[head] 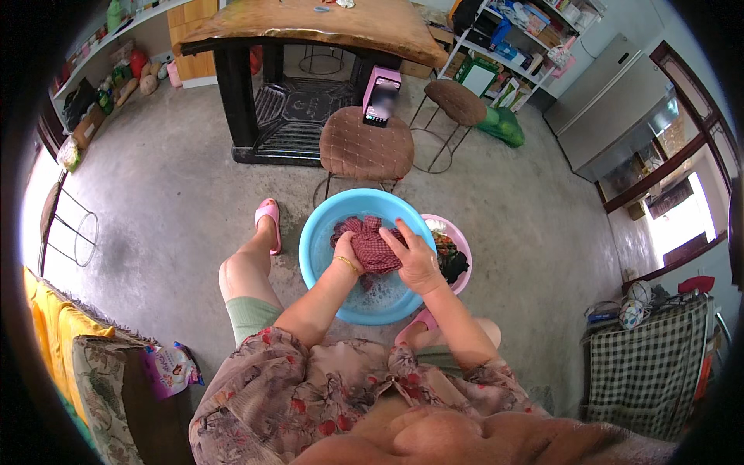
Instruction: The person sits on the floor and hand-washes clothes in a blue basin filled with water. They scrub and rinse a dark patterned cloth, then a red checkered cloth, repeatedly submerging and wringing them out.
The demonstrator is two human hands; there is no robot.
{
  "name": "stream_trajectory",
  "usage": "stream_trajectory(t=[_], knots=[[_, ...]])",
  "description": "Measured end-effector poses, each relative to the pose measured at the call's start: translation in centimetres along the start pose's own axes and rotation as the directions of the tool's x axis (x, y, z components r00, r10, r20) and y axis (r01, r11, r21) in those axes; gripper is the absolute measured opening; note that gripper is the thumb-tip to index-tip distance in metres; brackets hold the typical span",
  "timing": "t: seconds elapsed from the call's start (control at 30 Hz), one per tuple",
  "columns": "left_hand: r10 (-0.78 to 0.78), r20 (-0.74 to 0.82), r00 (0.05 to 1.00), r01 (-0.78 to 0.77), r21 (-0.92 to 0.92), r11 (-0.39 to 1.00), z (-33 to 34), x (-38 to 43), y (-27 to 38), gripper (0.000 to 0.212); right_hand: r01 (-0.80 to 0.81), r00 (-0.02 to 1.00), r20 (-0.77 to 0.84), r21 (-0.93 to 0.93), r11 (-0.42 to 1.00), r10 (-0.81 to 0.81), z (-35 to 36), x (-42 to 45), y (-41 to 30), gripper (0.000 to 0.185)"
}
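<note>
A bunched red checked cloth (375, 250) is held in soapy water inside a light blue plastic basin (317, 290). My left hand (349, 254) grips the cloth's left side, thumb on top and the other fingers hidden. On the opposite side, my right hand (417, 264) holds the cloth with two digits stretched out and spread, its remaining fingers out of sight. Foam (381, 293) floats on the water near me. Partly behind the blue basin's right rim, a pink basin (468, 261) contains dark and patterned clothes (452, 258).
A padded brown stool (366, 145) stands just beyond the basin, with a phone (382, 103) propped at its far edge. Behind it is a thick wooden table (314, 26). Another stool (456, 102) is at the right. A purple packet (171, 369) lies at left.
</note>
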State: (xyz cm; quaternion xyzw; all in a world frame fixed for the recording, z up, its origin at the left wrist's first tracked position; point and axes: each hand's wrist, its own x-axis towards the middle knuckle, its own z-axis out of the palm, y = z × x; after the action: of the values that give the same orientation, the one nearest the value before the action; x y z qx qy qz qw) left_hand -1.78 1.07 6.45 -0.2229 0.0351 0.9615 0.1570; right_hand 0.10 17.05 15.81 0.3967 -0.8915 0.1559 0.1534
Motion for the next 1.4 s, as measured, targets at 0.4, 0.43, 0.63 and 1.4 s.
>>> stream_trajectory(t=[0.4, 0.43, 0.63, 1.4], knots=[[-0.096, 0.392, 0.915, 0.089, 0.036, 0.995, -2.8, 3.0, 1.2, 0.041, -0.609, 0.533, 0.809, 0.571, -0.55, 0.25, 8.9, -3.9, 3.1, 0.029], [-0.08, 0.466, 0.881, 0.074, 0.03, 0.997, -2.2, 2.5, 1.1, 0.041, -0.588, 0.526, 0.829, 0.516, -0.623, 0.191, 9.8, -4.0, 3.2, 0.029], [-0.116, 0.344, 0.932, 0.1, 0.065, 0.993, -2.9, 1.7, 0.8, 0.042, -0.704, 0.529, 0.768, 0.635, -0.318, 0.361, 6.0, -0.5, 1.6, 0.038], [0.059, 0.023, 0.998, -0.058, -0.023, 0.998, 0.2, 1.3, -0.7, 0.05, -0.367, 0.889, -0.088, 0.446, 0.816, 0.449, 2.8, -2.9, -0.8, 0.069]])
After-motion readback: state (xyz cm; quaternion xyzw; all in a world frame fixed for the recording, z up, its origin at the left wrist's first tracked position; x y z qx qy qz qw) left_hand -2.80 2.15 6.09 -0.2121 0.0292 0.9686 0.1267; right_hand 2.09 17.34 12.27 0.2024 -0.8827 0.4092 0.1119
